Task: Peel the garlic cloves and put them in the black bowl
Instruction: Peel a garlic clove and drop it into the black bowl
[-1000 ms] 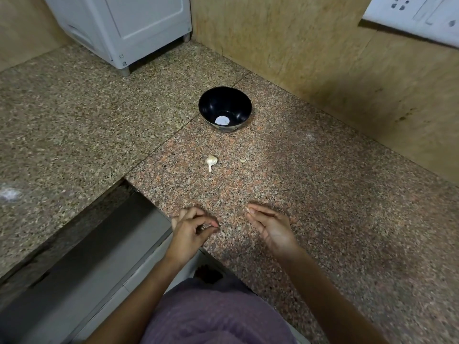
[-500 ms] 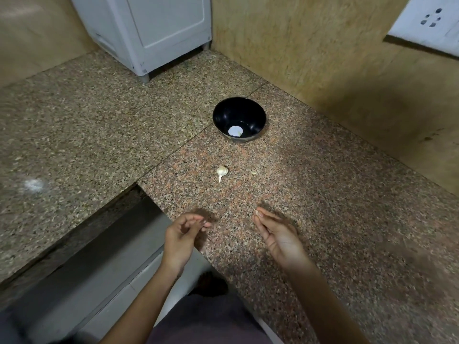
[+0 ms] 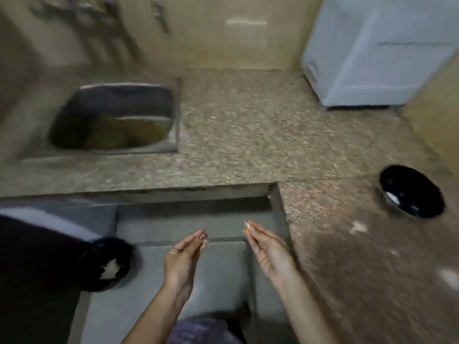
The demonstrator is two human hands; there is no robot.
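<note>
The sink [image 3: 175, 115] is set into the tabletop [image 3: 248, 135] at far left. A box appliance [image 3: 372, 58] stands on the tabletop's far right, against the wall. The bowl [image 3: 422, 184] sits on the right wing, with a garlic piece [image 3: 359, 227] before it and to its left. The left hand [image 3: 183, 254] and right hand [image 3: 270, 252] hang apart, off the inner corner, over the floor [image 3: 218, 269]. A scrap [image 3: 247, 225] sits pinched at the right fingertips. A round container [image 3: 121, 252] stands on the floor, left of the hands.

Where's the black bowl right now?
The bowl sits far right in the head view, on the counter, right of the right hand.
</note>
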